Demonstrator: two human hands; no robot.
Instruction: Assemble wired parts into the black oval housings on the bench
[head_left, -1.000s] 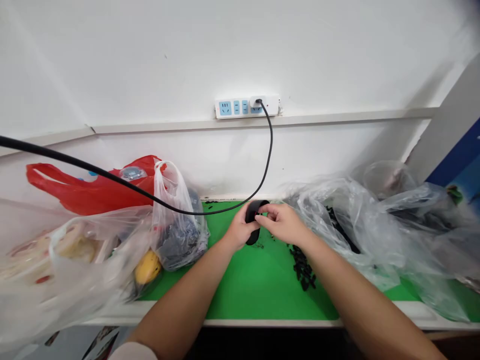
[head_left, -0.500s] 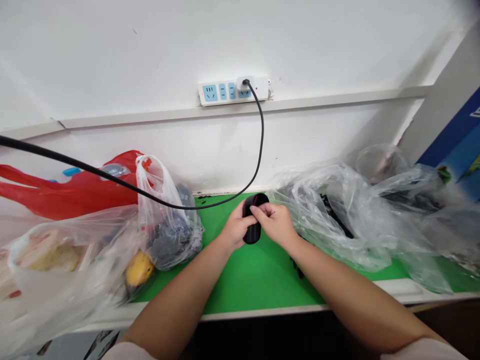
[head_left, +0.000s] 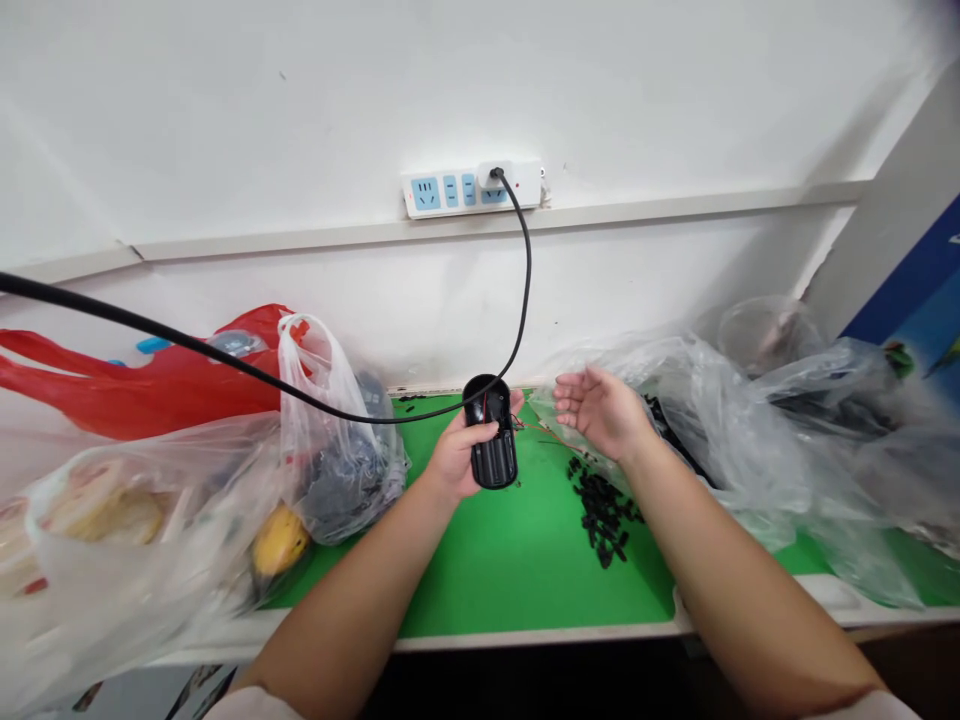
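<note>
left hand (head_left: pixel 459 452) gripping black casing (head_left: pixel 495 462), right hand (head_left: pixel 604 412) apart, palm showing

Black casing (head_left: pixel 495 465), green tabletop (head_left: pixel 517 575)

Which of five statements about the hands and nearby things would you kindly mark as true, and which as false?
1. The left hand holds a black, rounded plastic shell. True.
2. The right hand grips the shell. False: the right hand is open, apart from the shell.
3. Small black pieces lie on the green tabletop. True.
4. The black cable is unplugged from the white power strip. False: the black cable is plugged into the white power strip.
5. The red plastic bag sits at the left. True.
</note>
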